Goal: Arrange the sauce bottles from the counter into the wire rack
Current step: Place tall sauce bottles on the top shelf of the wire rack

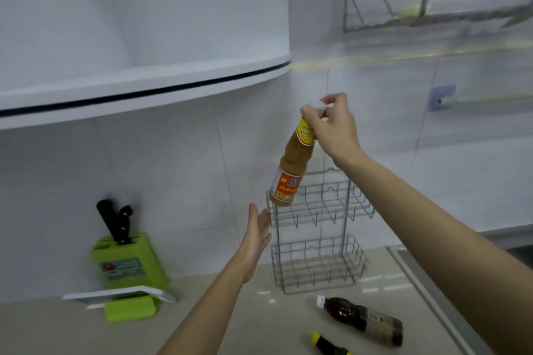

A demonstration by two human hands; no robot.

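Head view: largest of all, well up and to the left of the right grip, a white cabinet (138, 37) overhangs the tiled wall. Far below that grip the pale worktop (236, 323) runs across the bottom of the picture. Directly beneath the grip, the two-tier wire rack (317, 236) stands against the wall with its foot on the worktop; both baskets look bare. Low and well to the left sits a green knife block (127, 265) with black handles sticking up from it, a white board leaning at its front.

Below the rack, a dark sauce bottle (363, 320) lies on its side on the worktop, and a smaller yellow-capped bottle (328, 344) lies just nearer the camera, cut off by the lower edge.

The right hand (331, 127) pinches the orange sauce bottle (291, 164) by its cap and neck, fingers closed round the top. That bottle hangs from the grip tilted, its base swung down and left, level with the left rim of the upper basket; whether it touches the wire I cannot tell.

The left hand (255, 236) is spread flat and holds nothing, palm turned right, just below and left of the bottle's base and beside the rack's left edge.
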